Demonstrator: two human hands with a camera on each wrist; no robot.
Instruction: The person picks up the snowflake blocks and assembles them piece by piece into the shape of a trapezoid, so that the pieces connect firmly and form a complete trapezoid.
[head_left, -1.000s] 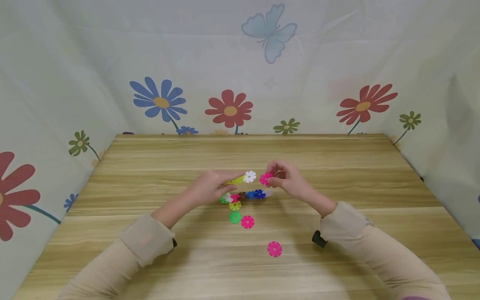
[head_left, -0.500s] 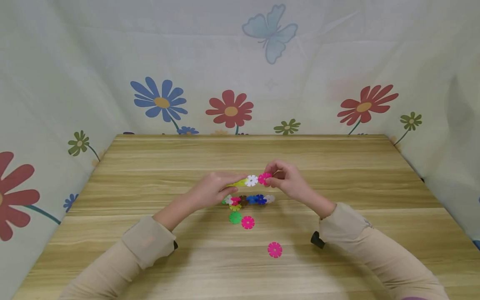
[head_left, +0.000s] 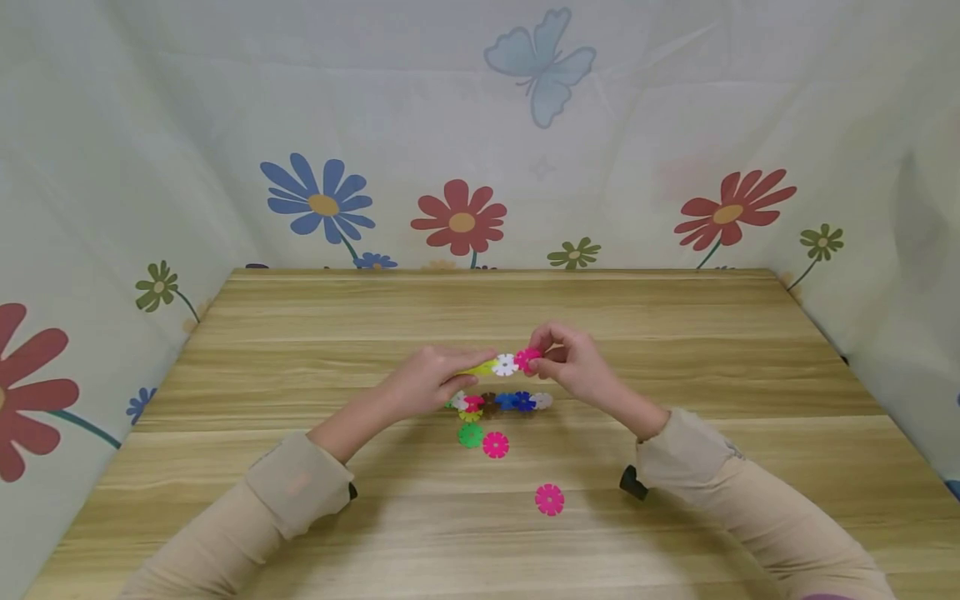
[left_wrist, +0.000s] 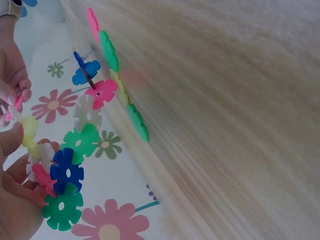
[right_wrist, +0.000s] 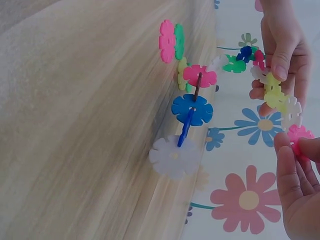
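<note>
My left hand (head_left: 423, 379) pinches a chain of slotted plastic snowflake discs by a yellow disc (right_wrist: 273, 90), thumb on one side. At the chain's end sits a white disc (head_left: 505, 364). My right hand (head_left: 581, 364) holds a pink disc (head_left: 526, 360) between thumb and fingers, its rim meeting the white one; how deep the slots engage cannot be told. Below the left palm the chain turns through a blue disc (left_wrist: 67, 171) and a green disc (left_wrist: 62, 207). Its other stretch runs rightward past a light blue disc (right_wrist: 192, 109) to a translucent white disc (right_wrist: 174, 156).
On the wooden table (head_left: 300, 533) lie a loose green disc (head_left: 470, 435), a pink disc beside it (head_left: 496, 445), and another pink disc (head_left: 550, 500) nearer me. A yellow disc (head_left: 470, 415) lies just behind the green one. A flower-printed cloth (head_left: 600, 167) surrounds the table's back and sides.
The gap between the pink and white discs has closed, and their rims now overlap. The white disc came slightly right and down; the pink one went slightly left. The chain's lower stretch sank a little.
</note>
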